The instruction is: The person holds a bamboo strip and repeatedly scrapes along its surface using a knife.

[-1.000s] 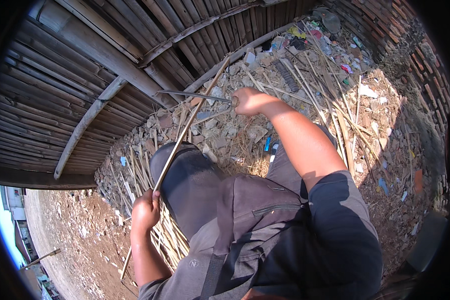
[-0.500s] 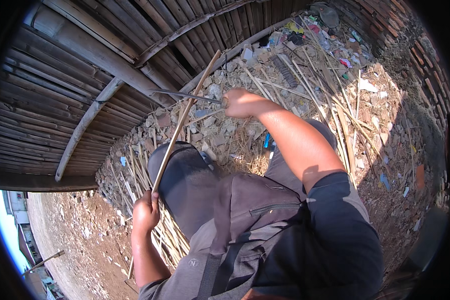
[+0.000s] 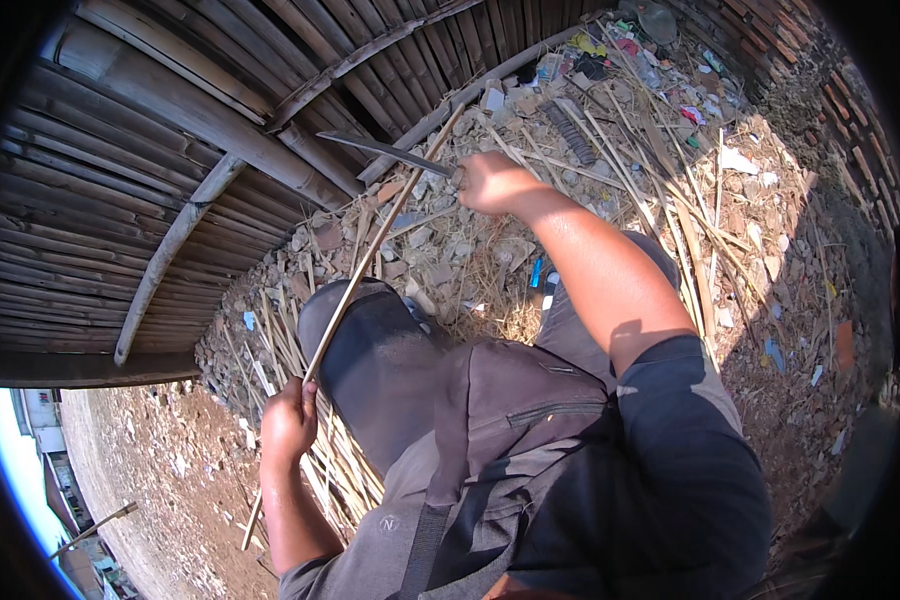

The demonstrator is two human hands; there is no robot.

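My left hand (image 3: 288, 425) is closed around a long, thin bamboo strip (image 3: 356, 283), which slants up across my left knee toward the far right. A short length of it seems to stick out below the hand beside my forearm. In my right hand (image 3: 495, 185), held out ahead over the rubble, is the handle of a long-bladed knife (image 3: 375, 147). Its blade points left and crosses the strip near the strip's far end; whether it has cut in cannot be seen. More split bamboo strips (image 3: 342, 465) lie in a bundle beside my left thigh.
A slatted bamboo wall (image 3: 100, 230) with a thick pole rises at the left and ahead. Stone rubble (image 3: 430, 255) covers the ground between my knees and the wall. Loose bamboo lengths (image 3: 692, 260) and litter lie at the right, before a brick wall (image 3: 860, 140).
The strip's far end has swung slightly right and its near end shows more below my left hand. My right hand has moved slightly up and right, and the blade now tilts more, tip higher.
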